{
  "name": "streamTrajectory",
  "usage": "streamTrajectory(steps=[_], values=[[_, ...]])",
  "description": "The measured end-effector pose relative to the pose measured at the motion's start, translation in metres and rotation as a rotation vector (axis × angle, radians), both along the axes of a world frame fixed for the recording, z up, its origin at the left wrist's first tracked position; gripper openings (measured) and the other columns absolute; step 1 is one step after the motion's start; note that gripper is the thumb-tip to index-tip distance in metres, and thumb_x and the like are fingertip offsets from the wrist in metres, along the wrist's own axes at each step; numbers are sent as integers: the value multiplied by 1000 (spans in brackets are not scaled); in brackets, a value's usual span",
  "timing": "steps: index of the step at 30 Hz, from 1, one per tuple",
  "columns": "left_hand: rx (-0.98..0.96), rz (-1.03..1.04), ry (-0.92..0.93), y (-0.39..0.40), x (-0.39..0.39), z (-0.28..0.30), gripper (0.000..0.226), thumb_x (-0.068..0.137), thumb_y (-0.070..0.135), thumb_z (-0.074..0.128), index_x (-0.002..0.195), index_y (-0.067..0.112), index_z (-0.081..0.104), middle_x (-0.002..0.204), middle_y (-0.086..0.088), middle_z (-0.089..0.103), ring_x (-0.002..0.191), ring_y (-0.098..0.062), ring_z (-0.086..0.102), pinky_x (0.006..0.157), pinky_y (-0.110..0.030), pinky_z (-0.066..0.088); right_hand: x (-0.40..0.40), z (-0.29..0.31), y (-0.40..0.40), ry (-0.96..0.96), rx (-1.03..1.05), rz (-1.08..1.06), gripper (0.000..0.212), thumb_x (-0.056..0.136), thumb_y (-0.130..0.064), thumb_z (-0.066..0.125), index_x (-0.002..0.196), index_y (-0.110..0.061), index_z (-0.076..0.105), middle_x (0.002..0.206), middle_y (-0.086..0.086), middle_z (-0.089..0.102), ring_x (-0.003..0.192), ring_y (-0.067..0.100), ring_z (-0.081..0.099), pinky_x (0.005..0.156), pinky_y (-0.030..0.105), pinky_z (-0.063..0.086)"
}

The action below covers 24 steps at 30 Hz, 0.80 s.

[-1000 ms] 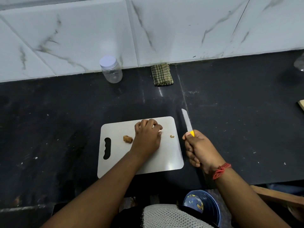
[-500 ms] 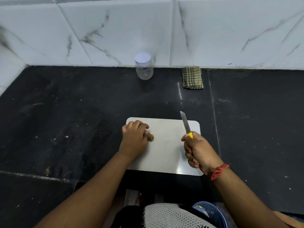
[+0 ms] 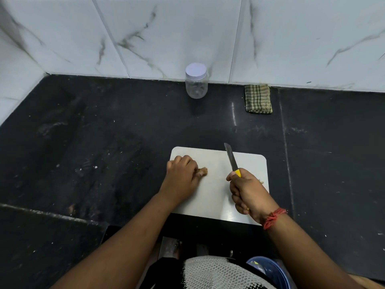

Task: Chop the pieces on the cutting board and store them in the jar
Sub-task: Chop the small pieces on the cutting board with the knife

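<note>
We're at the chopping step: left hand (image 3: 183,176) pinches the brown piece (image 3: 203,171) on the cutting board (image 3: 212,197), right hand (image 3: 248,189) grips the knife (image 3: 230,157) beside it, next bring blade onto piece; jar (image 3: 196,83) sits lidded by the wall.

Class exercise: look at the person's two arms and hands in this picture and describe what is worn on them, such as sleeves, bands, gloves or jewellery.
Both forearms are bare, with no sleeves in view, and neither the left hand nor the right hand wears a glove. The only thing worn is a red thread band tied round the right wrist, bunched and knotted. No rings or watch are visible.
</note>
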<state>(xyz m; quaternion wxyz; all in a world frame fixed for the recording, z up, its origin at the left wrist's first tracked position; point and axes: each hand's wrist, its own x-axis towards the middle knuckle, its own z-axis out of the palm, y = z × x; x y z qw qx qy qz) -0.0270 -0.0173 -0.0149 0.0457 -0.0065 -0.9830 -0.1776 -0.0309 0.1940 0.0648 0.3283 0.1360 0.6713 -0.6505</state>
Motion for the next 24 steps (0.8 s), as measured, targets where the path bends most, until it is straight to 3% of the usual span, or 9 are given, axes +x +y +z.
streamTrajectory(steps=[4, 7, 11, 16, 24], values=[[19, 64, 13, 7, -1, -1, 32, 97, 45, 53, 77, 20, 58, 96, 5, 51, 90, -19, 47, 84, -40, 35, 1, -1, -1, -3, 15, -10, 15, 102, -19, 37, 96, -12, 49, 57, 0, 37, 35, 12, 26, 41, 16, 20], [57, 71, 17, 6, 1, -1, 26, 94, 44, 54, 95, 19, 62, 105, 2, 52, 96, -22, 49, 86, -44, 39, 1, -1, -1, -2, 22, -6, 16, 102, -21, 37, 96, -12, 50, 56, -1, 38, 36, 12, 26, 40, 17, 20], [21, -12, -8, 2, 2, 1, 40, 92, 48, 45, 120, 25, 62, 115, 1, 52, 105, -23, 48, 89, -44, 36, 3, -3, -1, 6, 36, 7, 19, 103, -25, 38, 98, -11, 50, 56, -1, 38, 36, 12, 28, 39, 17, 22], [19, -13, -8, 3, 1, 1, 34, 89, 49, 45, 107, 28, 66, 109, 4, 53, 102, -21, 47, 85, -41, 33, 8, -8, -5, 27, 73, 72, 20, 103, -25, 37, 100, -8, 48, 61, 2, 39, 38, 13, 30, 39, 18, 24], [162, 72, -84, 13, 0, -4, 29, 90, 42, 60, 114, 26, 65, 116, 8, 56, 110, -21, 46, 91, -40, 33, 10, -24, -19, 65, 321, 271, 22, 99, -30, 36, 91, -11, 42, 76, 11, 48, 55, 26, 46, 38, 25, 34]])
